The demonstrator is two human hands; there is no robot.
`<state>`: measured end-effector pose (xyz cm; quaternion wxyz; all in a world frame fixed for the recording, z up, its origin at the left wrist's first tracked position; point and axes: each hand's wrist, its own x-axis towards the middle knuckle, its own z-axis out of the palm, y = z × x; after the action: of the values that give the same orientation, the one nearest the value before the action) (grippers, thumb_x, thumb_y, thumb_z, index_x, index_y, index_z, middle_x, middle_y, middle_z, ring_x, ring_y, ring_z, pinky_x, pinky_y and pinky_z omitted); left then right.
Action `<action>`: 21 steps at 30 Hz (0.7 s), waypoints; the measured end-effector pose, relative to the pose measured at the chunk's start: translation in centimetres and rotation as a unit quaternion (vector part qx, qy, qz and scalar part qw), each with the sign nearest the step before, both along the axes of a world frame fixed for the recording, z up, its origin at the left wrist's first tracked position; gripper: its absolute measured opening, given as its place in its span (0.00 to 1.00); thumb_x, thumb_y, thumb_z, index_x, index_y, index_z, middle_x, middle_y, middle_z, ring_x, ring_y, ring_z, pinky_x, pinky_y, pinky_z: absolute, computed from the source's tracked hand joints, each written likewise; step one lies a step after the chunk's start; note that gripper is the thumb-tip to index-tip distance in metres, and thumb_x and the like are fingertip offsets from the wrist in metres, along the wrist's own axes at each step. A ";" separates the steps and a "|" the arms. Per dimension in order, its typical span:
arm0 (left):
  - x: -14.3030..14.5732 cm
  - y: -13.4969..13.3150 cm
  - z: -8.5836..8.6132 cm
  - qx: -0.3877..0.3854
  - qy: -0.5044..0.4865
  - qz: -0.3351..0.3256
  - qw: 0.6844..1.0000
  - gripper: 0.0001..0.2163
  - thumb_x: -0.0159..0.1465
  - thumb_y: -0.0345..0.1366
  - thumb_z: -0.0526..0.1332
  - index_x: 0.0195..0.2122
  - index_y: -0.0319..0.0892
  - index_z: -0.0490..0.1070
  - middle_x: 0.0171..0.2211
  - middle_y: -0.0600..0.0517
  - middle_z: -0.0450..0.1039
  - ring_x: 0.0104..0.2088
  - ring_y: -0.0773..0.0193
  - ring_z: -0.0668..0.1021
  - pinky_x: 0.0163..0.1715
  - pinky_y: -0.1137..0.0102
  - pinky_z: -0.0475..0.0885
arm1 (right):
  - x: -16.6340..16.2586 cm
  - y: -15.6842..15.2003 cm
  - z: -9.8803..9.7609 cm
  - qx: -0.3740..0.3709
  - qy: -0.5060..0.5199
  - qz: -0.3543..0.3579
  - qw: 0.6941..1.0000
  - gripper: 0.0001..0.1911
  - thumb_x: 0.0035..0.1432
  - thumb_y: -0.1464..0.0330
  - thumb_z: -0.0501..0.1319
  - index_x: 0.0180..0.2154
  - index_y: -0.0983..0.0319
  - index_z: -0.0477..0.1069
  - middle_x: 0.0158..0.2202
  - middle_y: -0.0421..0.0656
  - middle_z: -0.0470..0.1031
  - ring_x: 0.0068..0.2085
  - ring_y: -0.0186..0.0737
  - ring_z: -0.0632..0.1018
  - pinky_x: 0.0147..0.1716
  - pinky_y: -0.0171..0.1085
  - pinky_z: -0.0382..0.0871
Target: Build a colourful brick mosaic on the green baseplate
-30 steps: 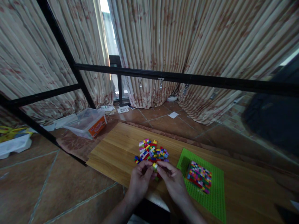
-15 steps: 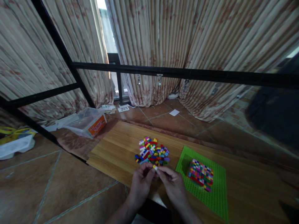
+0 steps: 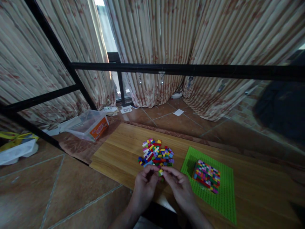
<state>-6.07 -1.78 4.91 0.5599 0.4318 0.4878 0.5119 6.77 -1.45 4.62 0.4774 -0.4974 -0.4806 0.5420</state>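
My left hand [image 3: 145, 186] and my right hand [image 3: 179, 186] meet fingertip to fingertip near the front edge of a wooden board [image 3: 116, 152]. Both pinch a small stack of toy bricks [image 3: 161, 172], yellow-green on top. Just beyond my fingers lies a loose pile of small multicoloured bricks [image 3: 156, 153]. To the right a green studded baseplate [image 3: 221, 200] carries a multicoloured block of stacked bricks [image 3: 206, 176].
A clear plastic box with an orange label [image 3: 91, 125] lies on the tiled floor at the board's back left. A black metal frame [image 3: 166, 67] crosses in front of striped curtains. A white bag [image 3: 16, 149] sits far left, a dark shape far right.
My hands stay together on the small brick stack and have dropped slightly nearer the board's front edge. The view has shifted a little; the pile and baseplate have not moved.
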 end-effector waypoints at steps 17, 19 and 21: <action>0.9 -0.8 -2.7 0.026 0.150 0.038 0.988 0.05 0.56 0.34 0.60 0.31 0.42 0.75 0.29 0.52 0.76 0.30 0.65 0.77 0.33 0.74 0.71 | -0.6 -1.2 -3.5 0.086 -0.179 -0.072 0.978 0.12 0.57 0.63 0.55 0.35 0.59 0.76 0.32 0.43 0.77 0.34 0.40 0.77 0.35 0.35 0.69; 1.1 -1.0 -2.7 0.027 0.155 0.048 0.986 0.05 0.55 0.33 0.60 0.30 0.42 0.75 0.29 0.53 0.76 0.30 0.65 0.77 0.32 0.74 0.71 | -0.7 -1.4 -3.9 0.082 -0.173 -0.084 0.978 0.12 0.57 0.62 0.55 0.35 0.59 0.76 0.33 0.44 0.77 0.34 0.40 0.77 0.36 0.36 0.69; 1.3 -1.0 -2.7 0.030 0.164 0.059 0.984 0.05 0.55 0.33 0.60 0.29 0.42 0.76 0.28 0.53 0.76 0.29 0.66 0.77 0.32 0.74 0.71 | -0.7 -1.5 -4.0 0.072 -0.167 -0.095 0.979 0.12 0.57 0.62 0.55 0.34 0.59 0.75 0.33 0.44 0.77 0.35 0.41 0.77 0.37 0.36 0.69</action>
<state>-4.81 -2.78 2.25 0.4280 0.4973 0.5816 0.4809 6.09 -2.99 0.62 0.4747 -0.5884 -0.5419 0.3671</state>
